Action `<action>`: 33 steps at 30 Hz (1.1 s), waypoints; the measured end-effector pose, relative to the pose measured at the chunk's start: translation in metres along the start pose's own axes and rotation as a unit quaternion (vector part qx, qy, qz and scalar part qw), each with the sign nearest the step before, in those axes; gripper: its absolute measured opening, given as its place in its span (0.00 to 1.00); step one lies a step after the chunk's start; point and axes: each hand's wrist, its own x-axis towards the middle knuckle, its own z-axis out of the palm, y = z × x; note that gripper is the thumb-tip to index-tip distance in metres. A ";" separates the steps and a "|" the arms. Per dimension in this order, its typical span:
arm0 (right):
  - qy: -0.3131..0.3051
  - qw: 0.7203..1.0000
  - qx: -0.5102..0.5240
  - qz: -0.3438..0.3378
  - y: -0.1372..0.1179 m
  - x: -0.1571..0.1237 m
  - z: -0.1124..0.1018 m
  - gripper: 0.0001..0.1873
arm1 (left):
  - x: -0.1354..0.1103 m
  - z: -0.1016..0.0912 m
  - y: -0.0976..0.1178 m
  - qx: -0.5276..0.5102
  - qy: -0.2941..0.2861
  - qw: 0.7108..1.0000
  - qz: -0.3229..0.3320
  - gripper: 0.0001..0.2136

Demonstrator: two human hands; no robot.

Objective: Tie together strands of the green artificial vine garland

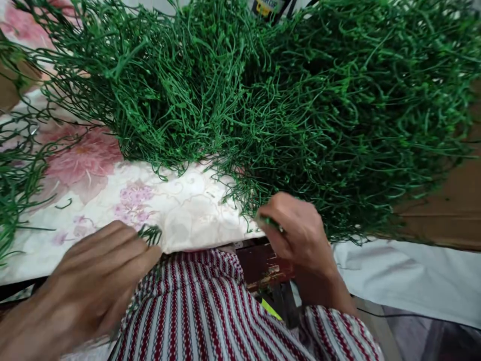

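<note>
- Green plastic-looking strands make up a large heap (319,115) across the far side of the tabletop (195,205), spilling toward the near edge at the right hand (295,225); a smaller pile (13,185) lies at the left.
- Fingers of the left hand (108,273) are closed on a small tuft (151,234) that pokes out past their tips, just over the near edge.
- The right hand is curled shut beside the heap with a bit of green in its pinch; blur and the folded fingers make it hard to say how many strands it holds.
- Handling a few strands at a time looks to be the step in hand; the next move seems to call for a light pinch, as the tangled stems could drag neighbours along.
- Pink and lilac flowers print the pale surface, with loose clippings scattered on it.
- Brown cardboard (436,215) stands at the right, above white fabric (409,281); a dark container (266,9) shows behind the heap.
- Striped clothing (188,306) covers the person's lap, below the edge.
</note>
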 end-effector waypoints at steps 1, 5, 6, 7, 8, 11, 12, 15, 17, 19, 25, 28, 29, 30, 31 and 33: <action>0.021 0.994 -0.094 0.044 0.007 0.001 0.003 0.02 | 0.005 0.004 -0.002 0.029 -0.030 0.999 0.008 0.23; -0.033 0.949 -0.282 0.140 0.029 0.005 0.031 0.16 | 0.022 0.021 0.003 0.105 -0.048 0.992 0.047 0.21; -0.055 0.944 -0.290 0.145 0.032 0.006 0.037 0.20 | 0.023 0.023 0.005 0.114 -0.051 0.991 0.057 0.20; -0.070 0.943 -0.292 0.146 0.033 0.006 0.041 0.23 | 0.023 0.025 0.007 0.115 -0.051 0.990 0.063 0.19; -0.080 0.943 -0.290 0.145 0.033 0.006 0.042 0.25 | 0.021 0.027 0.009 0.105 -0.047 0.991 0.065 0.19; -0.072 0.953 -0.267 0.121 0.032 0.005 0.031 0.31 | 0.011 0.025 0.010 0.010 -0.007 0.999 0.032 0.18; -0.054 0.958 -0.258 0.110 0.032 0.004 0.025 0.33 | 0.007 0.022 0.010 -0.031 0.021 0.999 0.005 0.18; 0.038 0.965 -0.246 0.086 0.029 0.001 0.010 0.30 | -0.002 0.010 0.009 -0.165 0.128 0.973 -0.102 0.12; 0.134 0.962 -0.226 0.077 0.022 0.002 0.009 0.23 | -0.004 0.000 0.008 -0.259 0.170 0.938 -0.156 0.08; 0.198 0.968 -0.144 0.060 0.007 0.008 0.015 0.19 | -0.003 -0.008 0.007 -0.341 0.183 0.904 -0.182 0.06; -0.046 0.942 0.327 -0.059 -0.061 0.050 0.068 0.19 | 0.012 -0.011 0.015 -0.436 0.175 0.856 -0.217 0.04; -0.109 0.873 0.470 -0.068 -0.075 0.061 0.091 0.14 | 0.016 -0.008 0.018 -0.436 0.181 0.858 -0.205 0.04; -0.114 0.857 0.499 -0.059 -0.075 0.062 0.095 0.13 | 0.015 -0.008 0.017 -0.431 0.187 0.860 -0.197 0.04; -0.108 0.851 0.513 -0.042 -0.074 0.061 0.096 0.12 | 0.013 -0.008 0.015 -0.421 0.194 0.866 -0.187 0.04; -0.092 0.855 0.509 -0.020 -0.072 0.059 0.096 0.11 | 0.010 -0.008 0.011 -0.406 0.198 0.875 -0.175 0.04; -0.053 0.889 0.454 0.010 -0.065 0.055 0.090 0.08 | 0.001 -0.008 0.000 -0.366 0.197 0.896 -0.157 0.04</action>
